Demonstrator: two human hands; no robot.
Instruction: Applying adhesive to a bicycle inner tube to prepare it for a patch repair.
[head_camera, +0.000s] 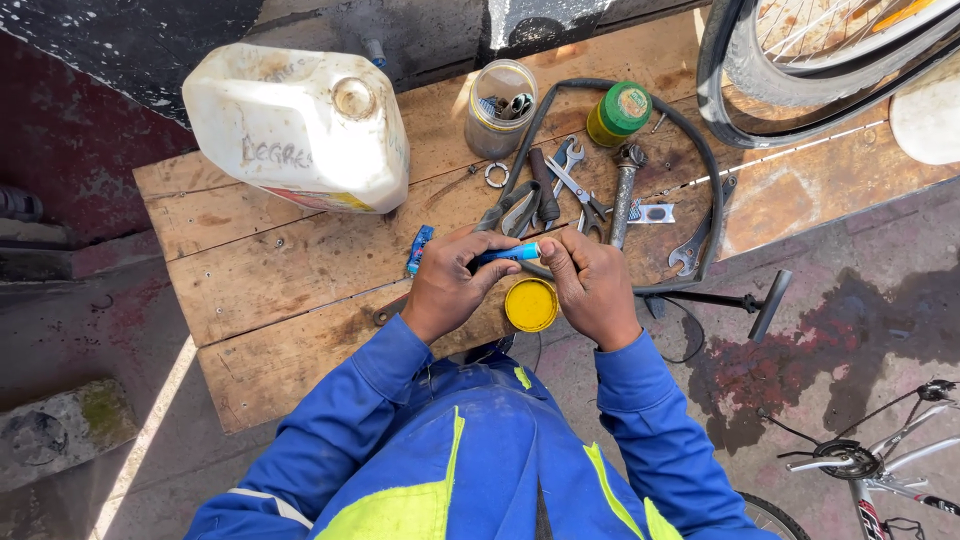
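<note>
Starting on the far left, a big white plastic jug (298, 127) is lying on its side near the back edge of the wooden board (260, 270), well clear of the hands, so it's probably just parked out of the way. A little blue wrapper or tube (420, 249) is sitting loose on the wood just beside the left hand.

The left hand (450, 285) is curling its fingers around one end of a small blue tube (508, 254), thumb pressing on top, so it's basically pinning the thing steady. The right hand (590, 285) is pinching the other end with its fingertips bunched tight, like it's working the tip or cap. Can't tell exactly which. The tube is being held up between both hands, right over the front edge of the board, not resting on anything.

Directly under the hands a round yellow tin lid (531, 305) is lying flat on the board, close enough to reach without looking.

Behind the hands, a clear jar (500, 108) of small metal bits, a pile of spanners and pliers (560, 190), and a green-capped can (619, 113) are all sitting inside the loop of a black rubber inner tube (700, 170), everything within arm's reach.

Far right, a bike wheel (830, 50) is leaning in over the board's corner, and a pump handle (770, 303) is lying on the ground.
</note>
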